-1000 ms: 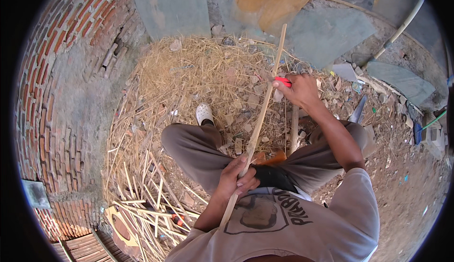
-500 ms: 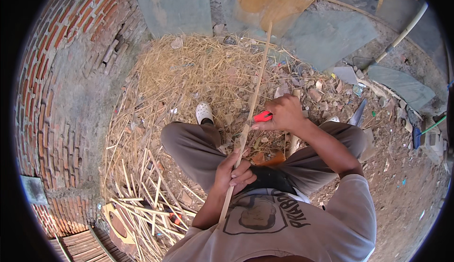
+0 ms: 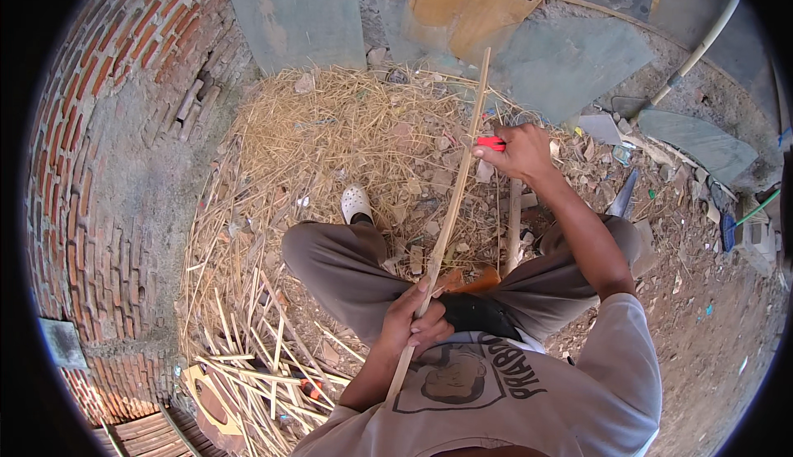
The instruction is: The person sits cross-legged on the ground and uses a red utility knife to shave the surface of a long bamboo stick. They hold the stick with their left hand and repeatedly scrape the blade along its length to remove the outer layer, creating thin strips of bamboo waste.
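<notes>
A long, pale bamboo strip (image 3: 451,219) slants up and away from my lap, its near end lying against my shirt. My left hand (image 3: 413,321) is closed around its lower part, close to my waist. Farther along, my right hand (image 3: 527,153) grips a red-handled utility knife (image 3: 489,142) in a fist. The knife's tip meets the right side of the strip, below its far end; the blade itself is too small to make out. My legs are crossed under the work, with one white clog (image 3: 356,203) showing.
Straw-like shavings (image 3: 322,135) and rubble cover the ground ahead. Several cut strips (image 3: 273,374) are heaped at lower left, beside a brick wall (image 3: 91,209). Grey-green slabs (image 3: 293,19) lean at the back. A round stick (image 3: 514,226) lies between my knees.
My right hand and the knife have slid up and away along the strip, toward its far end. My left hand has shifted slightly lower, keeping its grip. The strip's far end has swung slightly right.
</notes>
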A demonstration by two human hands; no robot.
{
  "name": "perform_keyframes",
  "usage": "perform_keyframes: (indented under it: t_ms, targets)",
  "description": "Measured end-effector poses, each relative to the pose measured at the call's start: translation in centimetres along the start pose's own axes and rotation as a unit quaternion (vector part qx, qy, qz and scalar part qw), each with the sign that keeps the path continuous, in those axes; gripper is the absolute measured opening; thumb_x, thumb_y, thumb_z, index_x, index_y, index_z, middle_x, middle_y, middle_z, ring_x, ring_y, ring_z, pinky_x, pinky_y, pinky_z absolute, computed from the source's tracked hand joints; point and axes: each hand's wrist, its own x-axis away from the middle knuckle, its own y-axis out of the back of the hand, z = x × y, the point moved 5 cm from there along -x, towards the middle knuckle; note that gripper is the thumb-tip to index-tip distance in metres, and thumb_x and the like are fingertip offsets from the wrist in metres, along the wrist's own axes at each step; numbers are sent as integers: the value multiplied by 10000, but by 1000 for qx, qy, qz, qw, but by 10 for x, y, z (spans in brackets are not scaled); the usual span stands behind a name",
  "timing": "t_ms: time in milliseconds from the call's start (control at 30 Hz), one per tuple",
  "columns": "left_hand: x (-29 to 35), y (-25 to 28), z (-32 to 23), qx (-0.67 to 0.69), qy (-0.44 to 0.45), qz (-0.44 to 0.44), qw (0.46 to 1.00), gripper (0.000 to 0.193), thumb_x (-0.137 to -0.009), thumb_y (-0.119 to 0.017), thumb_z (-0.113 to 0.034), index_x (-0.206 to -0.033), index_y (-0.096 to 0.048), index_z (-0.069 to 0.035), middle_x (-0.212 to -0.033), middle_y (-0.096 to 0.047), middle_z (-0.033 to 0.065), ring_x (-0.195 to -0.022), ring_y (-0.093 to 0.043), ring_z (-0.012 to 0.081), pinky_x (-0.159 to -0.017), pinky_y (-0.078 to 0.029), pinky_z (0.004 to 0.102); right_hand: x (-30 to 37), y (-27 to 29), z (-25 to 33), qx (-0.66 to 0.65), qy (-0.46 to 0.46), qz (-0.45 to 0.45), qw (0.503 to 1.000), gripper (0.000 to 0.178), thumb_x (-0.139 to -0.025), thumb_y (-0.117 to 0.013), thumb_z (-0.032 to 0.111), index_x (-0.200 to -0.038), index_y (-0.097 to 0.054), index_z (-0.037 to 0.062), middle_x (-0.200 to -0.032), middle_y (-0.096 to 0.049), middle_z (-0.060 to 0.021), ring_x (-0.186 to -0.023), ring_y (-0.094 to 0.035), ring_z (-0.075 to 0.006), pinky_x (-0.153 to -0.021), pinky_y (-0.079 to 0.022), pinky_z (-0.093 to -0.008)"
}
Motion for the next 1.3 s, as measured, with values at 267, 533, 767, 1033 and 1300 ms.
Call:
perform_keyframes:
  t_ms: [267, 533, 767, 1033, 1300]
  targets:
    - [23, 6, 5, -34, 31, -6, 999, 306, -1041, -392, -417, -1030, -457, -118, -493, -286, -45, -363, -256, 72, -441, -260, 236, -41, 14, -42, 62, 34, -43, 997, 726, -757, -549, 783, -658, -666, 73, -539, -590, -132, -570, -628, -350, -571, -501, -450]
    - [44, -7, 22, -99, 96, 18, 990, 307, -1040, -401, -407, -1000, -435, -104, -496, -296, -31, -380, -258, 71, -413, -227, 217, -66, 39, -165, -18, -292, -68, 954, 844, -844, -362, 802, -787, -719, 39, -789, -679, -247, -838, -671, -406, -764, -503, -486]
    - [23, 21, -11, -233, -75, -100, 964, 281, -1058, -375, -337, -1048, -468, -72, -506, -330, -4, -382, -279, 83, -363, -238, 232, -29, 32, -128, -16, -264, 42, 963, 891, -834, -337, 828, -757, -705, 20, -759, -669, -251, -810, -671, -410, -749, -506, -489]
    - [-11, -10, -37, -306, -118, -77, 942, 294, -1069, -352, -321, -1051, -457, -47, -540, -352, -5, -402, -330, 77, -365, -286, 215, 55, 16, 83, -117, 181, 36, 976, 690, -684, -657, 753, -608, -582, 72, -526, -547, -99, -490, -573, -329, -502, -436, -405]
    - [-13, -14, -29, -271, -103, -48, 956, 274, -1068, -354, -323, -994, -439, -74, -533, -338, -13, -390, -306, 82, -377, -276, 223, 19, 14, 31, -84, 85, -37, 992, 691, -689, -657, 739, -603, -553, 62, -506, -519, -101, -472, -556, -325, -475, -427, -424]
